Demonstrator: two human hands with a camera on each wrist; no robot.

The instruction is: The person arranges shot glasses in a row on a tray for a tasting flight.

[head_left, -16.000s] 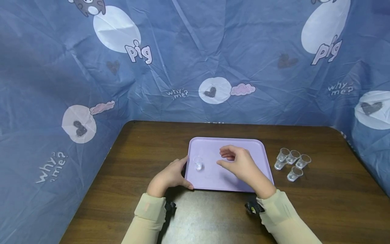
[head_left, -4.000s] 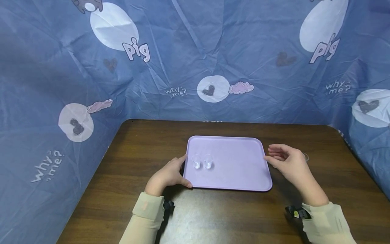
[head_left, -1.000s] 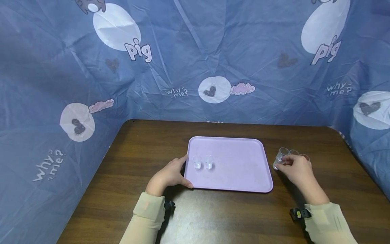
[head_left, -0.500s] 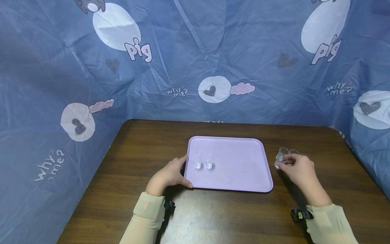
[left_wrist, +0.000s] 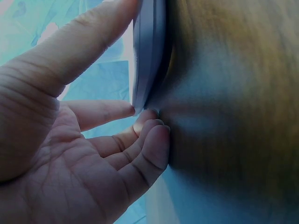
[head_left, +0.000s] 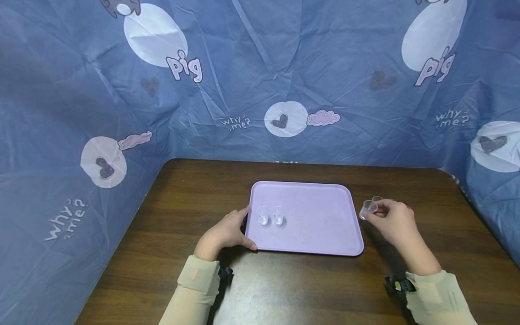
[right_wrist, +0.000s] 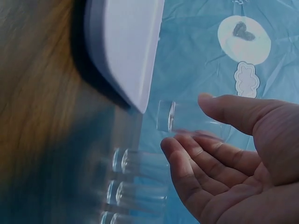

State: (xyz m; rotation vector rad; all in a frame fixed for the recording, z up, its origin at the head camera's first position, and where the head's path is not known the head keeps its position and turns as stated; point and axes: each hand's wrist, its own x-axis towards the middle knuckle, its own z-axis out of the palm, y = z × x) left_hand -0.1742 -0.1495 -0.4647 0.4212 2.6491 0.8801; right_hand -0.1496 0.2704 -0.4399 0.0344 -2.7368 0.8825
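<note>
In the head view my right hand (head_left: 396, 221) pinches a clear shot glass (head_left: 369, 208) between thumb and fingers, just right of the tray. The right wrist view shows this shot glass (right_wrist: 187, 116) lifted, its thick base toward the table. My left hand (head_left: 225, 232) rests against the tray's front left corner. Its thumb and index finger (left_wrist: 100, 114) lie straight along the rim, and the other fingers are loosely bent at the table. Two shot glasses stand side by side on the left part of the lilac tray (head_left: 313, 243): one (head_left: 263, 216) and another (head_left: 278, 216).
Below the right hand in its wrist view, several more shot glasses (right_wrist: 142, 193) stand in a row on the wooden table (head_left: 300, 289). From the head, the hand mostly hides them. A blue printed cloth (head_left: 227, 90) hangs behind the table.
Since the oldest frame, a second shot glass has come onto the tray. In the last second my right hand has lifted a shot glass from the right group slightly toward the tray; the left hand stays.
</note>
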